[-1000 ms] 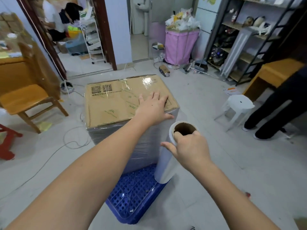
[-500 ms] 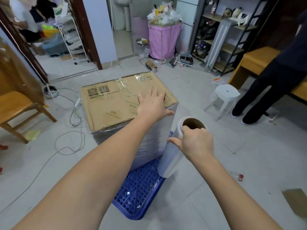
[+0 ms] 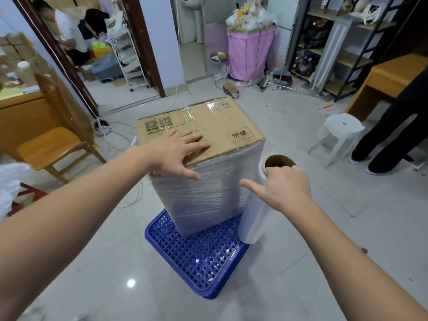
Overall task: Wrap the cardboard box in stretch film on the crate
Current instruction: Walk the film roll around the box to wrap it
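Note:
A tall cardboard box [image 3: 215, 126] stands on a blue plastic crate [image 3: 201, 258] on the floor. Its sides are covered in clear stretch film [image 3: 208, 193]; the brown top shows. My left hand [image 3: 178, 154] lies flat on the near left part of the box top, fingers spread. My right hand [image 3: 282, 188] grips the top end of the stretch film roll [image 3: 257, 218], fingers hooked into its cardboard core, thumb sticking out left. The roll stands nearly upright beside the box's near right corner.
A white plastic stool [image 3: 340, 133] and a standing person's dark legs [image 3: 393, 137] are to the right. A wooden chair [image 3: 53, 144] sits left, with cables [image 3: 129, 200] on the floor beside the box. A pink bin [image 3: 250, 54] and shelves [image 3: 342, 42] stand behind.
I have stepped around the box to the left, so its near corner now faces me. My left hand slid toward the box's left side. The roll stays in my right hand.

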The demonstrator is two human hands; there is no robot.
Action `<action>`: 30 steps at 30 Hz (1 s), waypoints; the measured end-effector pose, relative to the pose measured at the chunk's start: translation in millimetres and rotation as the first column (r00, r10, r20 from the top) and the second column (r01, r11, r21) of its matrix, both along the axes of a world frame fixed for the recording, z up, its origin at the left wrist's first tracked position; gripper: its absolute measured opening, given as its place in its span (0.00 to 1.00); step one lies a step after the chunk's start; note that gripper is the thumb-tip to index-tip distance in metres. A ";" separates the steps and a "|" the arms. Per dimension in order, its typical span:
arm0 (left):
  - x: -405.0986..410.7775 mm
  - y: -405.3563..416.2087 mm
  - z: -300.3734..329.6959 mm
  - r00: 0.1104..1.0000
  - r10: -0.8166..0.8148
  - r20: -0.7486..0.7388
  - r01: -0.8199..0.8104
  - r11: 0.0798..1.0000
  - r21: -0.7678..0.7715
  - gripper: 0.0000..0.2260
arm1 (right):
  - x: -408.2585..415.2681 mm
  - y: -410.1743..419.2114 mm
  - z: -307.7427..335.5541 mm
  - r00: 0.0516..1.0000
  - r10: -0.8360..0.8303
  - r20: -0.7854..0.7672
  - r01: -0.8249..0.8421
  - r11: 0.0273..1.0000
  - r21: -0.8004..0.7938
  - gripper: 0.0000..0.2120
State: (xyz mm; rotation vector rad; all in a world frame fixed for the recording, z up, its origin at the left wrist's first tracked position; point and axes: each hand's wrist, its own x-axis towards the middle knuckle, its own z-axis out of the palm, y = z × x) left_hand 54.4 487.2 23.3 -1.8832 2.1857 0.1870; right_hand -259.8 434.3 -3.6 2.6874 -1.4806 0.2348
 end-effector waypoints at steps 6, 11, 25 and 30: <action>9.9 32.7 -27.1 0.989 0.045 -0.139 -0.061 0.992 -0.111 0.39 | 13.4 5.5 7.6 0.998 -0.031 -0.049 0.034 0.998 0.056 0.40; 3.8 29.7 -25.3 0.972 0.088 -0.217 -0.116 0.986 -0.118 0.35 | 6.0 -9.4 -4.2 0.995 0.057 -0.082 -0.058 0.998 -0.009 0.32; -47.3 16.3 -16.8 0.956 0.254 -0.147 -0.267 0.961 -0.077 0.29 | -9.0 31.7 -18.7 0.854 0.511 0.103 -0.500 0.859 -0.113 0.28; -48.0 26.5 -22.6 0.949 0.269 -0.164 -0.284 0.956 -0.074 0.28 | 7.6 46.2 -28.1 0.679 0.722 0.132 -0.703 0.692 -0.164 0.21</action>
